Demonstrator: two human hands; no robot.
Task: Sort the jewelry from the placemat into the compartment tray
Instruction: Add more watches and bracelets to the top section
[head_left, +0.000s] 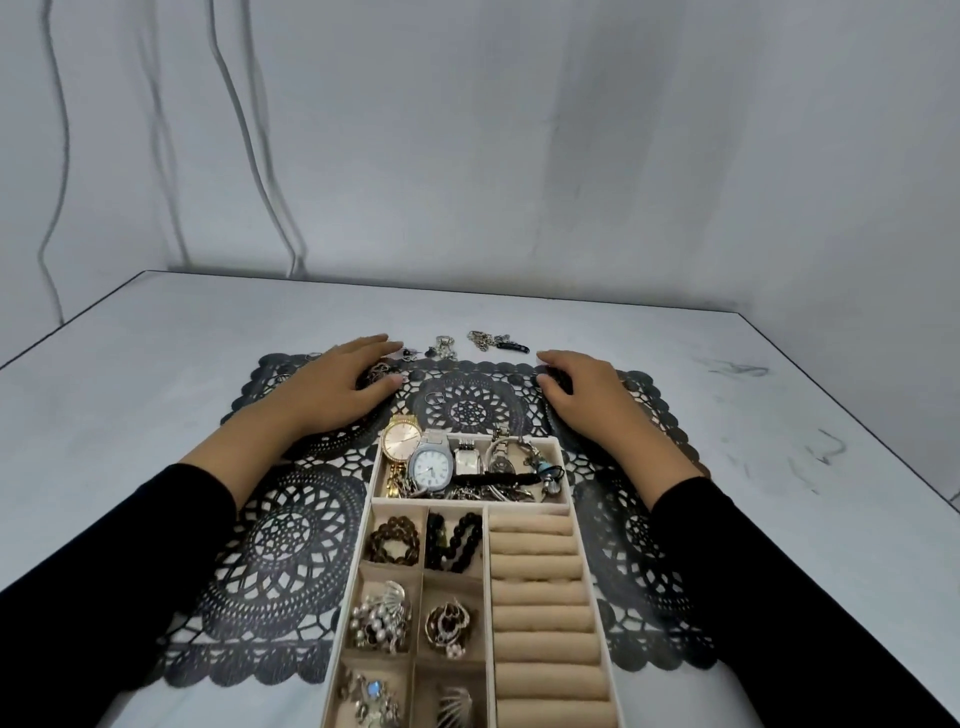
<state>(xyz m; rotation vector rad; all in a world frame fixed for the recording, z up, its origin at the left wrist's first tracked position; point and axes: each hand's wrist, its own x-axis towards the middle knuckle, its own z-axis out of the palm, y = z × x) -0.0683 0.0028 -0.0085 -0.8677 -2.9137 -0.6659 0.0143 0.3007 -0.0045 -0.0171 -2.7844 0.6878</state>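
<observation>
A beige compartment tray (367, 525) lies on a black lace placemat (280, 545). Its far compartment holds watches (431, 465) and its left cells hold bead bracelets, brooches and earrings. The ring rolls (540, 597) on its right are bare. My left hand (337, 387) lies at the mat's far left, thumb and fingers curled around a small ornate metal piece (379, 370). My right hand (584, 397) rests on the mat's far right with relaxed fingers, and what lies under it is hidden. A small ring (434, 399) lies on the mat between my hands.
Past the mat's far edge, on the white table (727, 395), lie a silver clasp piece (444, 345), a chain with a dark pendant (496, 340) and small dark studs (410, 354). A wall with hanging cables stands behind the table.
</observation>
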